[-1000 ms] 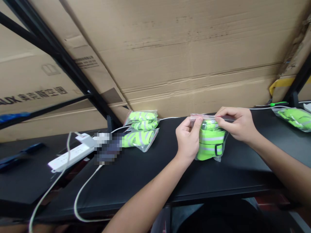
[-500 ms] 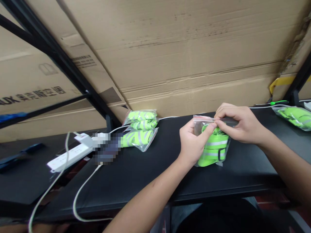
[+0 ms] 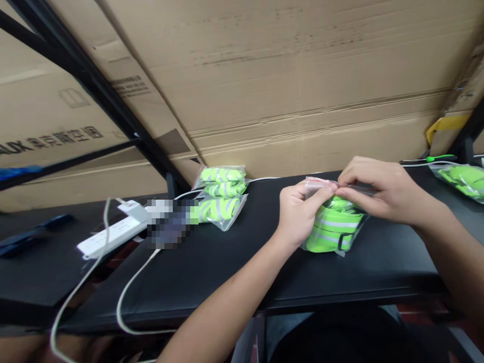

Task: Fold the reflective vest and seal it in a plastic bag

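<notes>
A clear plastic bag (image 3: 313,187) with a folded neon green reflective strap (image 3: 333,231) inside is held upright over the black tabletop (image 3: 212,272). The strap shows silver stripes and a black buckle. My left hand (image 3: 300,214) pinches the bag's top edge from the left, thumb on the front. On the right, my right hand (image 3: 378,189) pinches the same edge between thumb and fingers, close to my left thumb.
Bagged green straps (image 3: 223,189) are piled at the back left, and another bag (image 3: 463,180) lies at the far right. A white power strip (image 3: 113,236), pale cables and a pixelated item lie left. A green-handled tool (image 3: 440,158) rests by the cardboard (image 3: 302,75).
My right hand has shifted slightly right along the bag's top edge. The bag's lower part has tilted a little to the right, and the camera view has moved slightly.
</notes>
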Action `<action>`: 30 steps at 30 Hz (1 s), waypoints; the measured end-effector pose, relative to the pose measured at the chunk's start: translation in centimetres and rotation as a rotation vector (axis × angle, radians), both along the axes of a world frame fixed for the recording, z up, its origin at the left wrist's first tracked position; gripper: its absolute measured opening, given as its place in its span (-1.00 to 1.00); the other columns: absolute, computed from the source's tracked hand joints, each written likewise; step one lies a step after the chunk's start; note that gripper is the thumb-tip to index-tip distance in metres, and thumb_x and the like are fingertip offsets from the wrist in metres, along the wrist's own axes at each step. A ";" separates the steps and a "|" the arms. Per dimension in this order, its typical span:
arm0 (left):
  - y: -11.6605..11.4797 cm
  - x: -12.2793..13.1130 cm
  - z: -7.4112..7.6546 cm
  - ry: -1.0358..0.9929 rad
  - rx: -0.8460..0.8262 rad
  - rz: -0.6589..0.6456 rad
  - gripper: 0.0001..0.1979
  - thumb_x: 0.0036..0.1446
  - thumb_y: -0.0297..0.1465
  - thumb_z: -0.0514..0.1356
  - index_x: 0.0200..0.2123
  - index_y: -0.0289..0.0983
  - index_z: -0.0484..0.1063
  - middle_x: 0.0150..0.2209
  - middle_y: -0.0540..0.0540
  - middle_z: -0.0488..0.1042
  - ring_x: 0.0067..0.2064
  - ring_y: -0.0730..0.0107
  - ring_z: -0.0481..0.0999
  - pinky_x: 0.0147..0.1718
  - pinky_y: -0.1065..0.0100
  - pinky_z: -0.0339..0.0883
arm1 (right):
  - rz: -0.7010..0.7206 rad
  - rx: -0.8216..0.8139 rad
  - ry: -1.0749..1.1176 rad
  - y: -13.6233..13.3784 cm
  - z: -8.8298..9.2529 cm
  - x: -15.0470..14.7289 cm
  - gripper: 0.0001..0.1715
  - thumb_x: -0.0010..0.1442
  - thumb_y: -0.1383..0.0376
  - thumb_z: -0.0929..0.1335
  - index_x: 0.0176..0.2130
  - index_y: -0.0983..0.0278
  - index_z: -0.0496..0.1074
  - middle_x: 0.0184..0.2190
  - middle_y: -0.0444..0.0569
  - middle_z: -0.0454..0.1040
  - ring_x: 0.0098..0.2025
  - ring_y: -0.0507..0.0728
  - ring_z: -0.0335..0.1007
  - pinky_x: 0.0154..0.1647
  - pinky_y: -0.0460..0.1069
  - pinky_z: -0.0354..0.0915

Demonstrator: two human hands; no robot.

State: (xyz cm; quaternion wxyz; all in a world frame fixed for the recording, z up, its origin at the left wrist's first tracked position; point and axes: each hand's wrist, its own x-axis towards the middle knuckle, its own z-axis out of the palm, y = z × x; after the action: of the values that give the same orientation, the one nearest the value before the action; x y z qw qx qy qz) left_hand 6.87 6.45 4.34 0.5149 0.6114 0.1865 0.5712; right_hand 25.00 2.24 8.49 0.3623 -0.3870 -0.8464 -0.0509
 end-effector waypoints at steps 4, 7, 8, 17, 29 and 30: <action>0.5 -0.4 0.2 0.024 0.049 -0.059 -0.84 0.13 -0.27 0.35 -0.42 -0.19 0.68 -0.31 -0.12 0.66 -0.19 0.23 0.62 -0.12 0.24 0.47 | -0.015 -0.007 0.006 0.1 0.3 0.0 -0.67 0.36 0.09 0.31 -0.39 0.16 0.41 -0.51 -0.12 0.45 -0.52 0.04 0.29 -0.49 0.00 0.16; 1.2 -0.9 0.1 0.101 0.062 -0.149 -0.76 0.16 -0.16 0.32 -0.34 -0.17 0.70 -0.24 -0.14 0.67 -0.09 0.13 0.62 -0.02 0.16 0.46 | -0.060 0.019 0.008 0.5 0.3 0.5 -0.58 0.32 0.02 0.34 -0.48 0.16 0.39 -0.61 -0.15 0.41 -0.58 0.02 0.24 -0.55 -0.01 0.09; 1.4 -1.0 0.0 0.117 0.047 -0.175 -0.74 0.16 -0.13 0.32 -0.32 -0.17 0.70 -0.22 -0.14 0.67 -0.06 0.10 0.62 0.01 0.14 0.44 | -0.073 0.018 0.012 0.7 0.3 0.7 -0.55 0.31 -0.01 0.36 -0.51 0.16 0.37 -0.63 -0.15 0.39 -0.60 0.01 0.22 -0.57 -0.01 0.07; 1.7 -0.1 -1.6 0.098 -0.190 -0.295 -0.62 0.13 -0.05 0.30 -0.25 -0.24 0.69 -0.27 -0.19 0.67 -0.24 0.10 0.66 -0.24 0.19 0.49 | -0.108 -0.136 0.078 2.2 -1.1 2.6 -0.32 0.20 -0.16 0.39 -0.65 0.24 0.23 -0.75 -0.25 0.09 -0.65 -0.07 -0.05 -0.63 -0.07 -0.08; 5.0 0.3 -4.3 -0.064 -0.560 0.120 -0.72 0.22 -0.23 0.24 -0.17 -0.32 0.56 -0.24 -0.21 0.64 -0.36 0.29 0.63 -0.43 0.32 0.50 | -0.285 -0.160 -0.057 3.7 -4.8 -0.8 -0.23 0.25 -0.13 0.33 0.25 0.24 0.26 0.28 0.24 0.27 0.30 0.36 0.23 0.19 0.23 0.29; 5.2 0.3 -4.3 -0.066 -0.567 0.124 -0.75 0.24 -0.25 0.22 -0.18 -0.31 0.55 -0.20 -0.22 0.63 -0.32 0.28 0.63 -0.40 0.28 0.53 | -0.286 -0.228 -0.085 3.5 -5.1 -1.4 -0.08 0.19 -0.18 0.36 0.32 0.25 0.18 0.36 0.27 0.14 0.37 0.40 0.11 0.22 0.26 0.27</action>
State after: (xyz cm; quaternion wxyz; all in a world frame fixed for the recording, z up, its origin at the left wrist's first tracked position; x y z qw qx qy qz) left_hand 7.20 11.65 0.08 0.6351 0.4115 0.3591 0.5462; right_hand 23.60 5.73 3.41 0.2691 -0.5395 -0.7975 -0.0217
